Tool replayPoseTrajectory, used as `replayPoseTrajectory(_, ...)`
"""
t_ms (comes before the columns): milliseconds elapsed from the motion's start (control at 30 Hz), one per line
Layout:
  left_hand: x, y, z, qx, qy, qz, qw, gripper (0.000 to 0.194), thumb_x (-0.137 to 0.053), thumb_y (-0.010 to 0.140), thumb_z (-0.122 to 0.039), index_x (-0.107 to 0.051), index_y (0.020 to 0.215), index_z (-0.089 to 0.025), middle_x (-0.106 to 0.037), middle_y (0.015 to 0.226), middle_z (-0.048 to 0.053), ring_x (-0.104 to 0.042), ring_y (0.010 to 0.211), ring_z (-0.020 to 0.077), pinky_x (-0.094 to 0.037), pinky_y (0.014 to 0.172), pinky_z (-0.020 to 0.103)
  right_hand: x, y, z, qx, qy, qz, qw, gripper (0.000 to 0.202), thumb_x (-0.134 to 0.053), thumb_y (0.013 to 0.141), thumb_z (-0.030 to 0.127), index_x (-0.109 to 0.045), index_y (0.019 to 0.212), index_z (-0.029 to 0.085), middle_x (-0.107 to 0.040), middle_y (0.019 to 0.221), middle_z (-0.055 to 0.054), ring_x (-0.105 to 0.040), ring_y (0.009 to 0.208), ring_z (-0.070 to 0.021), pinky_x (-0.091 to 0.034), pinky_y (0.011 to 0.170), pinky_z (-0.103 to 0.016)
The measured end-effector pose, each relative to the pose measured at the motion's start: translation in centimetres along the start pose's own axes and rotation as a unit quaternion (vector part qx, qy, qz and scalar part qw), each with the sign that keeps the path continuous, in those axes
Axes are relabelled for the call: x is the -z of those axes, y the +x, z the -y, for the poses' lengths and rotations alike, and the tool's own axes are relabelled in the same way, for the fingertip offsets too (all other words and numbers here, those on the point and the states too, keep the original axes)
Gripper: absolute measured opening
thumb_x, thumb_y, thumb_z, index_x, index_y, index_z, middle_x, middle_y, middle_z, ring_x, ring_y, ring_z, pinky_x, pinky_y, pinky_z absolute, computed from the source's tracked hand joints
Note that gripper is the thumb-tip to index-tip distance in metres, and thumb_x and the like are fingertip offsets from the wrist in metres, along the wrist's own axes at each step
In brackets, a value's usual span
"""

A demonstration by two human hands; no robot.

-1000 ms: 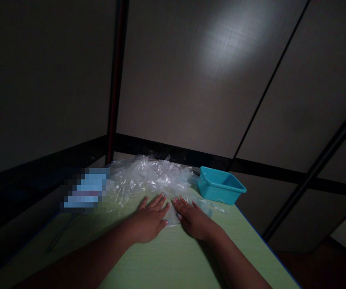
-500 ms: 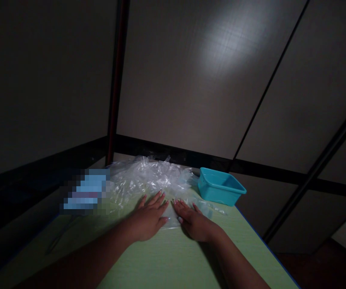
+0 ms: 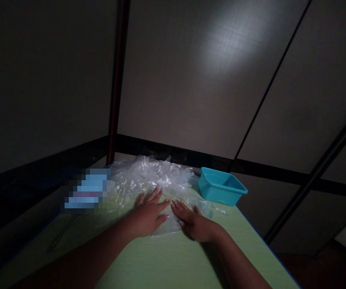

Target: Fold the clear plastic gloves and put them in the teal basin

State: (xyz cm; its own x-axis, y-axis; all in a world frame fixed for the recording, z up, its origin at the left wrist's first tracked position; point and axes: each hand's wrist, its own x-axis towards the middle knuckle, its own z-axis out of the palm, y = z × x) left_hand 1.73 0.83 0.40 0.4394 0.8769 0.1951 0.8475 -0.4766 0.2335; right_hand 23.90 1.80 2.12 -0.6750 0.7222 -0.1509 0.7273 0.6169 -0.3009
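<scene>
My left hand (image 3: 149,215) lies flat with its fingers spread over clear plastic on the green table (image 3: 148,265). Beside it, slightly to the right, my right hand (image 3: 193,220) also rests palm down, fingers stretched out, on the same plastic. A thin clear plastic sheet (image 3: 168,228) shows between and below the two hands. Just beyond my fingertips is a crumpled heap of shiny clear plastic (image 3: 157,172). Whether the sheet is joined to the heap, I cannot tell.
A turquoise plastic basin (image 3: 221,194) stands near the table's right edge, behind my right hand. At the left is a pixelated blue item (image 3: 88,190), with a thin dark object near it. Dark panels rise behind the table.
My left hand has shifted slightly away from me, its fingers a little more spread. The plastic's near edge now reaches lower below the hands. My right hand has barely moved.
</scene>
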Motion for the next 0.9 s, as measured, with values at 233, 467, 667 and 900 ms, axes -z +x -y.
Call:
replayPoseTrajectory(233,0.2,-0.4,-0.2,-0.027,0.005,0.027,0.999,0.057,-0.046,0.083,-0.048,-0.029,0.136,-0.035,-0.011,0.147,0.008,0.003,0.135,0.0253,-0.005,0.101,0.059,0.1,-0.1,0.0,0.008,0.010,0.007,1.000,0.066,-0.036,0.084,0.019,-0.004,0.141,0.031,-0.005,0.148,-0.001,0.001,0.135,-0.0218,0.001,0.101,-0.059)
replayPoseTrajectory(467,0.0,-0.5,-0.2,-0.060,-0.005,0.050,0.997,0.069,-0.050,0.079,-0.053,-0.022,0.139,-0.031,-0.005,0.148,0.010,0.005,0.134,0.0258,-0.006,0.104,0.055,0.0,0.0,-0.4,0.003,0.021,0.006,1.000,0.066,-0.039,0.083,0.022,-0.007,0.140,0.031,-0.003,0.148,-0.001,0.005,0.134,-0.0224,0.004,0.100,-0.059)
replayPoseTrajectory(667,-0.1,-0.4,-0.3,-0.070,-0.013,0.038,0.997,0.064,-0.056,0.077,-0.047,-0.030,0.134,-0.033,-0.004,0.148,0.009,0.007,0.134,0.0267,-0.011,0.104,0.053,0.9,-0.3,-0.5,-0.041,0.012,0.026,0.999,0.067,-0.051,0.080,0.044,-0.018,0.138,0.037,0.008,0.147,-0.003,0.018,0.131,-0.0282,0.004,0.099,-0.061)
replayPoseTrajectory(900,0.2,-0.4,0.0,-0.094,-0.039,0.055,0.993,0.063,-0.062,0.073,-0.047,-0.038,0.130,-0.035,-0.005,0.149,0.005,0.004,0.134,0.0295,-0.018,0.105,0.048,1.5,-0.6,-0.7,-0.065,0.012,0.034,0.997,0.074,-0.057,0.075,0.052,-0.018,0.136,0.040,0.009,0.147,-0.003,0.022,0.129,-0.0279,0.004,0.099,-0.059)
